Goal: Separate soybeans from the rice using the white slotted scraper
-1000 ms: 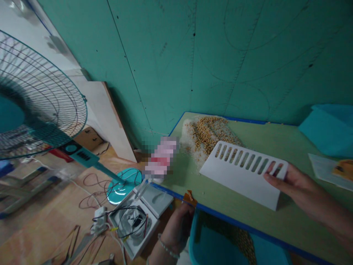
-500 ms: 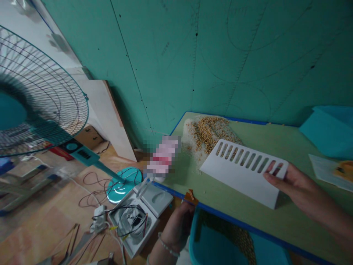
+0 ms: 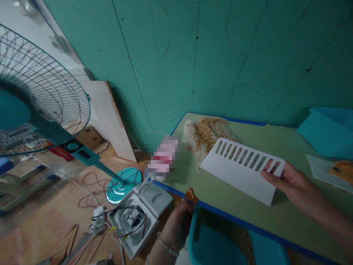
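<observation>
My right hand (image 3: pixel 292 184) grips the right end of a white slotted plastic panel (image 3: pixel 239 173), whose lower edge rests on the green table (image 3: pixel 220 198). A heap of yellow beans mixed with white grains (image 3: pixel 205 132) lies at the table's far left corner, just behind the panel. My left hand (image 3: pixel 178 222), a bead bracelet on its wrist, is closed on the rim of a teal tub (image 3: pixel 209 239) held below the table's near edge. The tub has beans in it.
A teal standing fan (image 3: pixel 41 110) stands on the left, its base (image 3: pixel 124 186) on the wooden floor among cables. A white open box with wires (image 3: pixel 138 217) lies on the floor. A teal box (image 3: pixel 325 130) and papers (image 3: pixel 328 171) sit at the table's right.
The panel and my right hand have shifted slightly towards the bean heap and the table's back. My left hand keeps the tub in place.
</observation>
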Demonstrator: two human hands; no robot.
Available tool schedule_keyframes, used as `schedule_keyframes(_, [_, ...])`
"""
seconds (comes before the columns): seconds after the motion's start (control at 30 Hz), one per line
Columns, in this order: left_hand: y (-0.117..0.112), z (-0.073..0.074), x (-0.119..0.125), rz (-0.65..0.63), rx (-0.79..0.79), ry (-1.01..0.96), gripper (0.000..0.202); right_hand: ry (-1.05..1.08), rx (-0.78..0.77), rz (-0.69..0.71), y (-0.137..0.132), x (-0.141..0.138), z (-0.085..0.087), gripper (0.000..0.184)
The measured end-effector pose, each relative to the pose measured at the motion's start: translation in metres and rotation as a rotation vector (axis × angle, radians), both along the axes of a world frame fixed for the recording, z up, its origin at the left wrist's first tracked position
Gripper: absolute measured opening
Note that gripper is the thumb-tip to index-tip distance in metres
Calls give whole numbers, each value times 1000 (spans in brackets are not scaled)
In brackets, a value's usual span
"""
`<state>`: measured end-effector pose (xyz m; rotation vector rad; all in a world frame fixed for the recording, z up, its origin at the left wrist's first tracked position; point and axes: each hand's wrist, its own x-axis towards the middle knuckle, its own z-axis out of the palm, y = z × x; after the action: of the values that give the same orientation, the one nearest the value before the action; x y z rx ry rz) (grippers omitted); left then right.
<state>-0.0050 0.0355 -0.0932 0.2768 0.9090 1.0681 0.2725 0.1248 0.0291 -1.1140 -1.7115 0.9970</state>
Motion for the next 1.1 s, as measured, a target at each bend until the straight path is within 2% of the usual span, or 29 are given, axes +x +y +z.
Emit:
schedule_keyframes(0.13, [-3, -4, -2, 12, 0, 3, 18, -60, -76, -82, -5, -7, 12, 14])
schedule_keyframes(0.27, [-3, -2, -3, 18, 1, -2, 22, -100, -134, -124, -7, -9, 15, 14])
schedule_keyframes(0.4, [0, 6, -2, 22, 7, -19, 23, -100, -143, -164, -8, -13, 16, 15])
schedule_keyframes(0.57, [-12, 21, 3, 16, 31, -67, 6, -5, -209, -222, -10, -16, 27, 27])
schedule_keyframes(0.7, [-13, 21, 4, -7, 23, -51, 14, 184, -230, -385, -6, -6, 47, 46])
schedule_keyframes(0.83, [11, 12, 8, -25, 9, 26, 24, 250, -250, -481, -3, 11, 65, 54])
schedule_keyframes(0.97, [29, 7, 9, -27, -19, 105, 27, 202, -302, -512, -5, 31, 69, 57])
schedule_keyframes(1.1, [27, 8, 4, -21, -45, 153, 29, 178, -349, -544, -10, 45, 65, 53])
